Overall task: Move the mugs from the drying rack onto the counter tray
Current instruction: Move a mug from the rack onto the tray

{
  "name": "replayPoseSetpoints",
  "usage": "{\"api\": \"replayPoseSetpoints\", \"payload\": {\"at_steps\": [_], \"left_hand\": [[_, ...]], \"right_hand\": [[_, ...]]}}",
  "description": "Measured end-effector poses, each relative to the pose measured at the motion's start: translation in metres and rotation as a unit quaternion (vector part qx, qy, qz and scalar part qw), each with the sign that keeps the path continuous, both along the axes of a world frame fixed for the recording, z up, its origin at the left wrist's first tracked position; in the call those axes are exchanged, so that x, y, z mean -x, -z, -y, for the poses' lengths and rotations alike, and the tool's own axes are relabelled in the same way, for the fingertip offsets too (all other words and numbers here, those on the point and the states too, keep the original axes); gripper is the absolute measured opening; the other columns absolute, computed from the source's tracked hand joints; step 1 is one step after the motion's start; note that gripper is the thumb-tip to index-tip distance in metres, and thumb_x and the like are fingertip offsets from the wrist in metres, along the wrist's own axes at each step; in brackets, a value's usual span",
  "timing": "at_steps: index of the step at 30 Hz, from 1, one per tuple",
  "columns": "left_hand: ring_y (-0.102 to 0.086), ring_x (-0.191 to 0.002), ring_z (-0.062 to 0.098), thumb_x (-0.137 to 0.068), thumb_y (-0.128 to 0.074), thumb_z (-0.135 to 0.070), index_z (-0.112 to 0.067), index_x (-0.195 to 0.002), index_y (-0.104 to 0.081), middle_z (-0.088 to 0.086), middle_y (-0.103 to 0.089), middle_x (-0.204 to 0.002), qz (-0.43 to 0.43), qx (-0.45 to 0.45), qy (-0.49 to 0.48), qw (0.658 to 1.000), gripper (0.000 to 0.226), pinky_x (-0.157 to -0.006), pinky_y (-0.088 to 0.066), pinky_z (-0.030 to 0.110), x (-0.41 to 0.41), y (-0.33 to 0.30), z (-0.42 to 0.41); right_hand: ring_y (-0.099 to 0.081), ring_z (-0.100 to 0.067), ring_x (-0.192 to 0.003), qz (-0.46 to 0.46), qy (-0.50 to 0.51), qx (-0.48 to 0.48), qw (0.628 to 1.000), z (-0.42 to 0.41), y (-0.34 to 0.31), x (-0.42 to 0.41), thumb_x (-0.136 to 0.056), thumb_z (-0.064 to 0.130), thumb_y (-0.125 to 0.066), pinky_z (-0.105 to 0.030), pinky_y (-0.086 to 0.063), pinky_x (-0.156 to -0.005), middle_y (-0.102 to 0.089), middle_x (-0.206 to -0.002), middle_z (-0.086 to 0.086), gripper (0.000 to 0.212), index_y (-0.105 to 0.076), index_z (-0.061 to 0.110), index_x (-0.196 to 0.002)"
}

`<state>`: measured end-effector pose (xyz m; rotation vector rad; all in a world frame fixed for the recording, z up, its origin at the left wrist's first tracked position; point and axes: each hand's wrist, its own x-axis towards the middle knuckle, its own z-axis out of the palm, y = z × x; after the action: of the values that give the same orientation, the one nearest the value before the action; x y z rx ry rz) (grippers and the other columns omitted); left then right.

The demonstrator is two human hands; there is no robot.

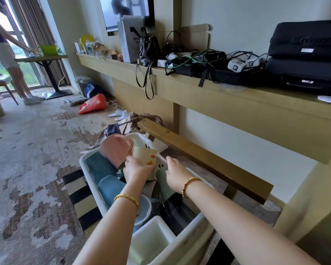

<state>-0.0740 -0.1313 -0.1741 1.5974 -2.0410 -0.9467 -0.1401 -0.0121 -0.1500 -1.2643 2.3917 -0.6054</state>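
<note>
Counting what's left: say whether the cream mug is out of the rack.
Still in: cream mug sits within the rack, left hand gripping it.

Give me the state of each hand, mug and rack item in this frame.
Left hand: gripping cream mug.
Right hand: over green mug, grasp unclear.
Cream mug: in rack, held.
Green mug: in rack.
Pink mug: in rack, tilted.
Rack: on floor, loaded.

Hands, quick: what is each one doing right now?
Left hand: grips the cream mug in the drying rack.
Right hand: fingers hidden from the camera; cannot tell if it holds the pale green mug.
</note>
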Motion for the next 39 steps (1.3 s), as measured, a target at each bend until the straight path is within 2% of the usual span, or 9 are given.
{"api": "replayPoseSetpoints", "payload": {"at_steps": [12, 18, 22, 25, 29, 31, 33, 37, 39], "left_hand": [[-0.049, -0.112, 0.030, -0.061, -0.076, -0.055, -0.009, -0.121, -0.034, 0.011, -0.048, -0.119, -0.034, 0.015, 0.020, 0.999, 0.087, -0.089, -0.048, 0.042, -0.010, -0.005, -0.015], [-0.055, -0.100, 0.028, -0.066, -0.077, -0.044, -0.008, -0.121, -0.032, 0.011, -0.051, -0.112, -0.101, -0.037, 0.014, 0.994, 0.079, -0.068, -0.051, 0.035, -0.021, -0.018, -0.019], [-0.057, -0.084, 0.023, -0.066, -0.080, -0.040, -0.008, -0.120, -0.032, 0.010, -0.053, -0.101, -0.178, -0.092, -0.006, 0.980, 0.079, -0.064, -0.051, 0.032, -0.032, -0.027, -0.018], [-0.056, -0.072, 0.016, -0.068, -0.078, -0.041, -0.009, -0.123, -0.033, 0.005, -0.052, -0.092, -0.222, -0.146, -0.014, 0.964, 0.078, -0.046, -0.046, 0.022, -0.039, -0.040, -0.023], [-0.056, -0.098, 0.034, -0.074, -0.071, -0.045, -0.015, -0.137, -0.019, 0.018, -0.047, -0.114, -0.296, -0.254, -0.031, 0.921, 0.086, -0.076, -0.055, 0.046, -0.039, -0.067, -0.037], [-0.056, -0.100, 0.037, -0.076, -0.068, -0.048, -0.019, -0.138, -0.017, 0.020, -0.045, -0.112, -0.312, -0.282, -0.023, 0.907, 0.086, -0.083, -0.053, 0.051, -0.037, -0.083, -0.050], [-0.056, -0.097, 0.036, -0.075, -0.068, -0.050, -0.020, -0.140, -0.017, 0.020, -0.047, -0.111, -0.330, -0.300, 0.004, 0.895, 0.087, -0.080, -0.053, 0.047, -0.035, -0.097, -0.066], [-0.059, -0.080, 0.028, -0.073, -0.069, -0.052, -0.019, -0.135, -0.022, 0.015, -0.053, -0.096, -0.353, -0.321, 0.076, 0.876, 0.083, -0.050, -0.051, 0.034, -0.033, -0.126, -0.105], [-0.060, -0.088, 0.030, -0.073, -0.069, -0.052, -0.017, -0.133, -0.025, 0.018, -0.054, -0.105, -0.360, -0.331, 0.122, 0.864, 0.083, -0.057, -0.053, 0.036, -0.031, -0.141, -0.124]], "right_hand": [[-0.032, -0.025, -0.138, 0.019, 0.010, 0.044, 0.999, -0.014, -0.010, -0.004, -0.095, 0.001, -0.039, -0.035, -0.034, -0.109, -0.022, -0.154, -0.008, 0.058, -0.015, 0.012, -0.147], [-0.033, -0.026, -0.137, 0.030, 0.015, 0.049, 0.998, -0.024, -0.020, -0.005, -0.096, 0.006, -0.039, -0.035, -0.034, -0.108, -0.023, -0.154, -0.008, 0.058, -0.014, 0.013, -0.148], [-0.036, -0.025, -0.136, 0.035, 0.010, 0.056, 0.998, -0.031, -0.027, -0.013, -0.096, 0.007, -0.041, -0.035, -0.036, -0.107, -0.025, -0.154, -0.005, 0.058, -0.016, 0.016, -0.148], [-0.039, -0.024, -0.134, 0.040, 0.000, 0.070, 0.997, -0.037, -0.034, -0.020, -0.095, 0.006, -0.044, -0.034, -0.035, -0.107, -0.027, -0.152, -0.005, 0.060, -0.018, 0.018, -0.148], [-0.041, -0.024, -0.130, 0.024, -0.015, 0.097, 0.995, -0.052, -0.047, -0.026, -0.091, 0.000, -0.047, -0.035, -0.037, -0.106, -0.030, -0.148, -0.006, 0.065, -0.023, 0.024, -0.146], [-0.043, -0.023, -0.127, -0.006, -0.014, 0.121, 0.993, -0.063, -0.058, -0.028, -0.090, -0.003, -0.046, -0.038, -0.039, -0.107, -0.032, -0.145, -0.008, 0.064, -0.027, 0.027, -0.144], [-0.042, -0.024, -0.128, -0.057, 0.002, 0.142, 0.988, -0.077, -0.070, -0.026, -0.090, -0.002, -0.048, -0.039, -0.041, -0.107, -0.029, -0.147, -0.008, 0.062, -0.031, 0.028, -0.141], [-0.017, -0.026, -0.144, -0.277, 0.025, 0.160, 0.947, -0.117, -0.094, -0.017, -0.088, 0.022, -0.063, -0.040, -0.027, -0.113, -0.019, -0.155, -0.008, 0.046, -0.046, 0.020, -0.130], [-0.028, -0.029, -0.140, -0.391, 0.000, 0.161, 0.906, -0.142, -0.112, -0.013, -0.081, 0.025, -0.071, -0.042, -0.032, -0.110, -0.035, -0.149, -0.014, 0.040, -0.057, 0.012, -0.115]]}}
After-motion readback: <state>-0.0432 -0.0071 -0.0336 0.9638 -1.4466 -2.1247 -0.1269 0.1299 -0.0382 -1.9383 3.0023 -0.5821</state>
